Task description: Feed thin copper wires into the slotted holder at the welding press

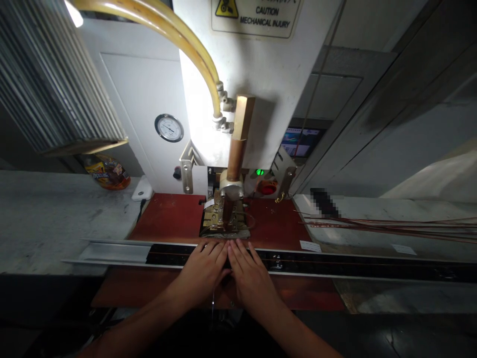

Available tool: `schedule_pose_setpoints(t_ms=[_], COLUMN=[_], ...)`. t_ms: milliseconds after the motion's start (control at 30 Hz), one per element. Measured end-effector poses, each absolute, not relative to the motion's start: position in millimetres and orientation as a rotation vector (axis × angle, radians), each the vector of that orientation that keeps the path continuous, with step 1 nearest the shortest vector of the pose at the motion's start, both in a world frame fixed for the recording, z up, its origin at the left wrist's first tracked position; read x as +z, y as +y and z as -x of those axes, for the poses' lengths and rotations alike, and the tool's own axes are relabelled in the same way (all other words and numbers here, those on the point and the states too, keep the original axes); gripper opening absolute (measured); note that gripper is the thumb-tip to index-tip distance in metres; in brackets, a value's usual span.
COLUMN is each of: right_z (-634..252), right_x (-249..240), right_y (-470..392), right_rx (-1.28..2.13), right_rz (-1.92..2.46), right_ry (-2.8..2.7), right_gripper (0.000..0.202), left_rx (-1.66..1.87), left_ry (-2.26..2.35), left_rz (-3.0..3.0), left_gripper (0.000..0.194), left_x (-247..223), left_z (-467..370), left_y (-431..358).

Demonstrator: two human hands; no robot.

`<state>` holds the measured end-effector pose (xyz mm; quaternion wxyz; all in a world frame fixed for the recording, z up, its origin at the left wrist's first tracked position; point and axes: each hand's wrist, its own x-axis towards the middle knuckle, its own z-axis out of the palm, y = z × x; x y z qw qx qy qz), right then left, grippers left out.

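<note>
A long metal channel (112, 252) lies crosswise in front of me, with a black strip (335, 265) inside it and a thin copper-coloured line along the strip. My left hand (204, 271) rests palm down over the channel, fingers stretched forward. Close beside it, my right hand (249, 273) lies flat in the same way, the fingertips of both nearly touching. What is under the palms is hidden. Just beyond the fingertips stands a brass clamp fixture (214, 219), below a vertical copper rod (237, 159) of the machine.
Reddish-brown boards (167, 216) lie under the channel. Copper wires (372, 226) and a white label (310, 246) are at right. Behind are a pressure gauge (169, 128), a green light (260, 172), a red button (267, 187) and yellow hoses (197, 54). A bottle (108, 171) lies left.
</note>
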<state>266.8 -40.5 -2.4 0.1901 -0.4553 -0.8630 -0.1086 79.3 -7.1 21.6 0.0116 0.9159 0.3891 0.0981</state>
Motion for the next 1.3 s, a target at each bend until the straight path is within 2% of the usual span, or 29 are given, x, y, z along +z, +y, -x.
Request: schedule_pose_setpoints(t_ms=[267, 500, 700, 867, 1300], right_z=[-267.4, -267.8, -271.6, -277.9, -298.6], right_x=[4.6, -7.7, -0.7, 8.3, 20.7], right_y=[-41.3, -41.9, -39.1, -36.6, -32.0], right_rx=[-0.199, -0.246, -0.229, -0.174, -0.045], right_rz=[1.302, 1.289, 1.262, 1.228, 1.302], right_ry=[-2.436, -2.407, -2.461, -2.488, -2.51], right_gripper=[0.054, 0.056, 0.058, 0.054, 0.06], left_rx=[0.293, 0.302, 0.27, 0.28, 0.27], left_ry=[1.227, 1.226, 1.19, 1.174, 1.235], left_rz=[-2.812, -2.837, -2.873, -2.874, -2.888], left_gripper=[0.046, 0.05, 0.062, 0.066, 0.073], left_x=[29.6, 22.7, 19.7, 17.9, 25.5], left_z=[-81.8, -80.0, -78.0, -75.3, -53.5], left_y=[-8.9, -8.6, -3.8, -2.1, -1.5])
